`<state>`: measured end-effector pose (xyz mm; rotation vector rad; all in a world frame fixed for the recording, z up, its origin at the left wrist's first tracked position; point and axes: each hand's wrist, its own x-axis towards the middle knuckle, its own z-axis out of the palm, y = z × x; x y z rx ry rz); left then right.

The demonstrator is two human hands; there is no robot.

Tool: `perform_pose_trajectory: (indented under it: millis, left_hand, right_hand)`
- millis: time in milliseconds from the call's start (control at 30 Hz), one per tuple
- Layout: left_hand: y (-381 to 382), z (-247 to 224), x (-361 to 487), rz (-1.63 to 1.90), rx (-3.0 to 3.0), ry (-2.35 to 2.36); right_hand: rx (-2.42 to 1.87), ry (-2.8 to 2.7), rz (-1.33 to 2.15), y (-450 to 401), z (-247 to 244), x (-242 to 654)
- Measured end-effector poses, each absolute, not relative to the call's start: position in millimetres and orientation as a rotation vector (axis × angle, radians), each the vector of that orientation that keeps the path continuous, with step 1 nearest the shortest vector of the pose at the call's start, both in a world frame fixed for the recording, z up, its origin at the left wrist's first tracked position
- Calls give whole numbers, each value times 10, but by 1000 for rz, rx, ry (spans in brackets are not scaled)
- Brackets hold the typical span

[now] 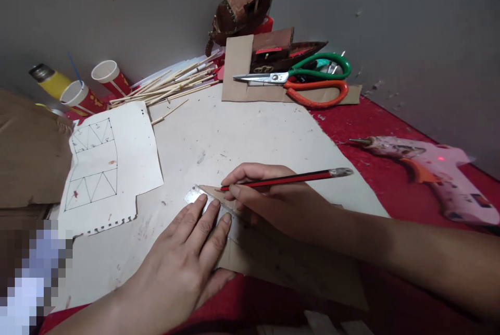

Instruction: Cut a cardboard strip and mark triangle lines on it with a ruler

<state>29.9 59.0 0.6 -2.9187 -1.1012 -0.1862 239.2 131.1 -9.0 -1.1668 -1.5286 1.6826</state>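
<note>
My left hand (pixel 195 251) lies with its fingers spread on a metal ruler (pixel 192 194), pressing it onto a piece of brown cardboard (pixel 211 190). Just right of it, my right hand (pixel 269 199) grips a red and black pencil (pixel 289 178), its tip touching down near the ruler's upper end. Under both hands is a large pale sheet (pixel 187 142). A paper (pixel 135 152) with truss-like line drawings rests to the left. The lower part of the cardboard is in shadow.
Green and orange handled scissors (pixel 269 78) lie on cardboard at the back. Thin wooden sticks (pixel 175 82), two paper cups (pixel 107 72) and a yellow bottle (pixel 50 79) stand or lie back left. A pink glue gun (pixel 449 168) is at right on the red cloth (pixel 332 121).
</note>
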Motion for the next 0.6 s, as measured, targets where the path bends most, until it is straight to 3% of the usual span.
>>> perform_pose_trajectory:
  millis: [600]
  left_hand:
    - [624, 3, 297, -200, -2911, -1106]
  right_hand:
    - [-1253, -1665, 1536, 1479, -112, 2123]
